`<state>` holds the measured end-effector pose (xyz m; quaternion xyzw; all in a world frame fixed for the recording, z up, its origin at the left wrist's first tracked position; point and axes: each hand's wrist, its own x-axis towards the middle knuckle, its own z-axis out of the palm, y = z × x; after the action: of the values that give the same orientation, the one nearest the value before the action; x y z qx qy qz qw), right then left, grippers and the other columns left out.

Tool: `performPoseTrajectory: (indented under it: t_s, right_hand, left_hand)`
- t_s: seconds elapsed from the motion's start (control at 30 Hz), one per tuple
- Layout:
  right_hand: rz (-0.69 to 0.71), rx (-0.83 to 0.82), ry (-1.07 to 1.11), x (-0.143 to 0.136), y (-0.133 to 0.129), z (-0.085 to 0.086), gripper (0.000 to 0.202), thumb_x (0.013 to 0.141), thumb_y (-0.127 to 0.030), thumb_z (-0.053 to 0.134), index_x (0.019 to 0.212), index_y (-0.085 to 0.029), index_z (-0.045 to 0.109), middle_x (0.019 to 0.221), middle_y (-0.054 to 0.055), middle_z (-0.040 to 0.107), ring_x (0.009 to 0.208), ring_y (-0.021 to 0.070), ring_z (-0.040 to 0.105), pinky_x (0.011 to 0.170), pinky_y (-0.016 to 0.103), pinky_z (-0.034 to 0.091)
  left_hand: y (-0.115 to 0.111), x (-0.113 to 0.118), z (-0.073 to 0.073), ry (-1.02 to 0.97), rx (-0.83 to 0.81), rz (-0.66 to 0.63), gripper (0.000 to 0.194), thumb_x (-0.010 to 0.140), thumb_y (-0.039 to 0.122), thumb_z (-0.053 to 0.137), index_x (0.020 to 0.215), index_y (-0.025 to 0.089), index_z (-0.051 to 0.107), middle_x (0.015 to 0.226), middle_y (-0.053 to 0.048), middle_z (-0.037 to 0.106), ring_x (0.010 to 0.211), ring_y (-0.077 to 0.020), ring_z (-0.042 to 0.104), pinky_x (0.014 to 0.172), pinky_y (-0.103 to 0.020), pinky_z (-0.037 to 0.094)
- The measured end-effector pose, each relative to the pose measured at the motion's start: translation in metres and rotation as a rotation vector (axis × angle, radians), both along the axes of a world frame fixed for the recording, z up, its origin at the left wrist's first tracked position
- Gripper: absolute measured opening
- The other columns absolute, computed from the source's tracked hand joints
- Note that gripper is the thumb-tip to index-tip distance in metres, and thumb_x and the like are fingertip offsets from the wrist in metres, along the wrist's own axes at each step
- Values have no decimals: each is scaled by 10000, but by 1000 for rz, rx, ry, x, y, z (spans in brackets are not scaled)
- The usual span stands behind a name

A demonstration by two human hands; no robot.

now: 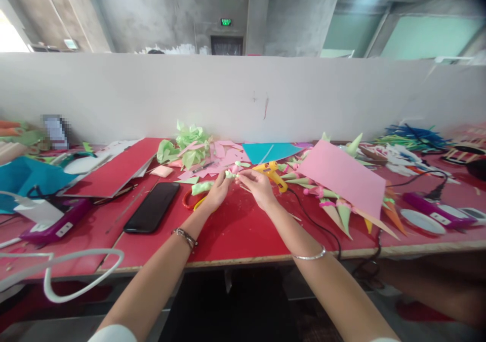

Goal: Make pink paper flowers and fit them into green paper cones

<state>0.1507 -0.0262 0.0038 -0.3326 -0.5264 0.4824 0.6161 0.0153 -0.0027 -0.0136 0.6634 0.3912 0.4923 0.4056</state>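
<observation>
While your left hand [219,190] and right hand [260,187] meet at the centre of the frame, both pinching a small pink and pale-green piece [233,171] between the fingers, its finer detail is too small to make out. Your left hand partly hides a red-and-yellow looped handle [185,200]. Glossy red tabletop [243,235] spans the lower middle; behind the plain white partition [170,93] rises a grey concrete wall [152,12]. Upper centre, a green-lit sign [226,22] reads "EXIT".

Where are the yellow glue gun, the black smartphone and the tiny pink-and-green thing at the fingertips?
Yellow glue gun [275,173]: head view, where its body meets the handle.
Black smartphone [152,207]: head view, middle of its upward face.
Pink-and-green thing [234,169]: head view, on its pink part.
</observation>
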Motion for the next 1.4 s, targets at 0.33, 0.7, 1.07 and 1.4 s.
performPoseTrajectory:
  t_s: [0.33, 0.7, 1.07, 1.4]
  right_hand:
    - [-118, 97, -142, 2, -1, 4, 185, 659, -340, 619, 746, -176, 622, 674, 4, 601, 620, 137, 551, 611, 266, 448]
    - [-198, 179, -197, 1, 3, 0, 142, 665, -321, 614, 707, -193, 569, 561, -47, 429, 524, 101, 423, 510, 229, 358]
    - [-129, 18, -175, 0, 3, -2, 360, 667, -386, 601, 960, -186, 541, 876, 35, 587, 809, 159, 538, 679, 274, 446]
    - [-48, 130, -233, -2, 1, 3, 362, 728, -391, 547, 1042, -211, 530, 1018, 42, 581, 942, 178, 535, 817, 304, 429]
  left_hand:
    - [-4, 6, 6, -141, 9, -210, 310, 762, 292, 532, 1030, 171, 434, 854, -10, 553, 830, -119, 519, 761, -249, 404]
    - [-6, 6, 7, -153, -4, -316, 392, 730, 296, 592, 1063, 160, 438, 1061, -82, 568, 1000, -180, 525, 874, -324, 402]
    - [-10, 4, 11, -151, -25, -275, 377, 728, 291, 589, 1047, 159, 437, 1081, -87, 568, 996, -184, 537, 843, -309, 431]
    - [-9, 4, 12, -203, 35, -255, 461, 720, 297, 593, 1135, 177, 432, 1141, -83, 549, 1036, -181, 519, 893, -315, 403]
